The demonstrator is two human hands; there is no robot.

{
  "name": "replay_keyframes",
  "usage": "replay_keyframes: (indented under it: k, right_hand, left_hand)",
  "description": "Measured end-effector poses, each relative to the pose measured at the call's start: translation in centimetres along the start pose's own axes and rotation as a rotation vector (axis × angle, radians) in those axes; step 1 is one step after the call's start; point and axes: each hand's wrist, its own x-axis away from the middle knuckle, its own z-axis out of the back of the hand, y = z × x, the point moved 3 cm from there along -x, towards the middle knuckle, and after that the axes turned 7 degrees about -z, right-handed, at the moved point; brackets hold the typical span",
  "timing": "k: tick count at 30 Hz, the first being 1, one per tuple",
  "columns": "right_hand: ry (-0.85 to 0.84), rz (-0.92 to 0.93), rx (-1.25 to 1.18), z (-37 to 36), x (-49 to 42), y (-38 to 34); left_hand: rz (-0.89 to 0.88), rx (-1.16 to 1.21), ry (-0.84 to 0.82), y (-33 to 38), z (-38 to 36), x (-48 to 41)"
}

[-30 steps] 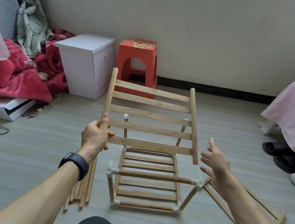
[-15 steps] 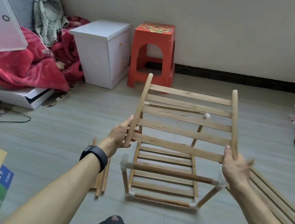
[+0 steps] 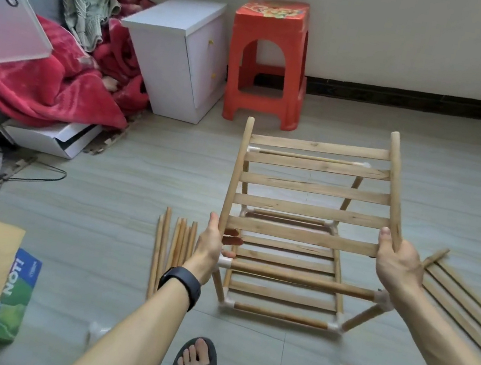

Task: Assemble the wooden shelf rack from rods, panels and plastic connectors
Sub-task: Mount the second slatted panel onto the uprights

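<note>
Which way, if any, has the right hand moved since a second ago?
Yes. The right hand moved left, in toward the rack frame. It was open beside the slatted panel and now grips its right edge.

Floor (image 3: 100, 238): grey wood-look tile. Partly built rack frame (image 3: 277, 314) stands on it mid-right, with white connectors (image 3: 333, 327) at its bottom corners. Loose rods (image 3: 175, 245) lie side by side just left of the frame. Slatted panel (image 3: 468, 306) lies flat at right. By the wall: white cabinet (image 3: 172, 51), red stool (image 3: 269, 58) just beside it. Far left: white flat box (image 3: 51, 137), red blanket (image 3: 43, 89) heaped over it. Green carton (image 3: 4, 311) near left.
</note>
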Motion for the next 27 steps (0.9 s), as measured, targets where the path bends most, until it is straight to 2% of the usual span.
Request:
replay_keyframes:
  k: [3, 5, 11, 19, 24, 27]
  right_hand:
    - [-0.045, -0.012, 0.023, -0.6, -0.1, 0.5]
    - [-0.066, -0.021, 0.026, -0.7, -0.2, 0.7]
    - [-0.060, -0.057, -0.097, 0.0, -0.4, 1.9]
    - [-0.112, 0.031, -0.024, -0.6, 0.2, 1.3]
    - [-0.166, 0.011, -0.078, -0.6, -0.5, 2.1]
    - [-0.210, -0.008, -0.090, -0.8, -0.8, 2.3]
  left_hand:
    - [-0.076, 0.097, 0.113, -0.8, 0.1, 0.1]
    - [-0.082, 0.165, 0.107, -1.0, 0.3, 0.0]
    - [-0.113, 0.114, 0.071, -1.0, 0.1, -0.5]
    - [-0.069, 0.153, 0.093, -0.7, 0.1, 0.2]
    - [-0.067, 0.030, 0.199, -1.2, 0.0, 0.3]
    - [-0.111, -0.205, 0.264, -1.1, 0.1, 0.5]
